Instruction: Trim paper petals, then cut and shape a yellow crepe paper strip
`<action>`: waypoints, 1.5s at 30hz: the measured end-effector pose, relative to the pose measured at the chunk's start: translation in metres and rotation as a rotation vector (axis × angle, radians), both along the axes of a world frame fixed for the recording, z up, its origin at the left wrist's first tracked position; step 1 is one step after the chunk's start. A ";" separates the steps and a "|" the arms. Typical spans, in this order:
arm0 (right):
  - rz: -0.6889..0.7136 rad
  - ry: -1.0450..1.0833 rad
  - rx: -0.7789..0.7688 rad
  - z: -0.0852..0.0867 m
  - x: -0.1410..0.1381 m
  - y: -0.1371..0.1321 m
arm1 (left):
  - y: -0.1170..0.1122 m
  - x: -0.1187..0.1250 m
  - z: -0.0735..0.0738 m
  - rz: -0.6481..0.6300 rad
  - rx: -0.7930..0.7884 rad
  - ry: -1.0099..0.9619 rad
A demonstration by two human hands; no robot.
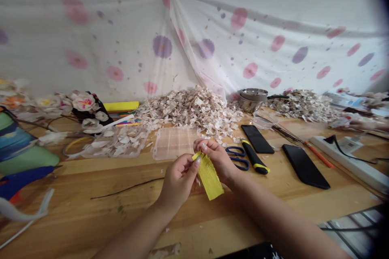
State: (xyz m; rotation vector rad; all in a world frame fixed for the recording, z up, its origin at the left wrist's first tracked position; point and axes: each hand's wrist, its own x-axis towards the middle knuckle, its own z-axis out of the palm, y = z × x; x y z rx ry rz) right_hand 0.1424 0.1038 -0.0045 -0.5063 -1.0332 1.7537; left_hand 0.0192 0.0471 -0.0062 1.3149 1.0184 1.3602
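A strip of yellow crepe paper (210, 180) hangs down between my two hands above the wooden table. My left hand (180, 173) pinches its upper left edge between thumb and fingers. At the strip's top end, my right hand (214, 154) has its fingertips closed on the paper, which is folded or gathered there. A thin dark twig (130, 188) lies on the table and runs up to behind my left hand. Dark blue scissors (240, 164) lie just right of my right hand, partly hidden by it. The fingertips cover the very top of the paper.
Behind my hands are a clear divided box (174, 141) and a large heap of pale petals (194, 109). A utility knife (254, 158), two black phones (258, 139) and a white power strip (349, 162) lie right. A blue glue gun (27, 180) is left.
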 end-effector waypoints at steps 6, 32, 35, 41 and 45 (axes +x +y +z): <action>-0.007 0.003 -0.104 0.007 -0.002 0.000 | 0.000 0.001 -0.004 -0.021 -0.010 0.018; 0.175 -0.010 -0.093 0.006 0.002 -0.001 | 0.002 0.001 -0.007 -0.036 0.002 0.015; 0.087 0.002 -0.127 0.007 0.000 -0.002 | 0.002 0.001 -0.006 -0.021 -0.002 0.019; 0.092 0.019 -0.092 0.004 -0.001 -0.002 | 0.002 0.001 -0.003 -0.020 -0.005 0.007; 0.189 0.026 -0.014 0.005 0.002 -0.002 | 0.001 0.002 -0.002 -0.024 0.018 0.013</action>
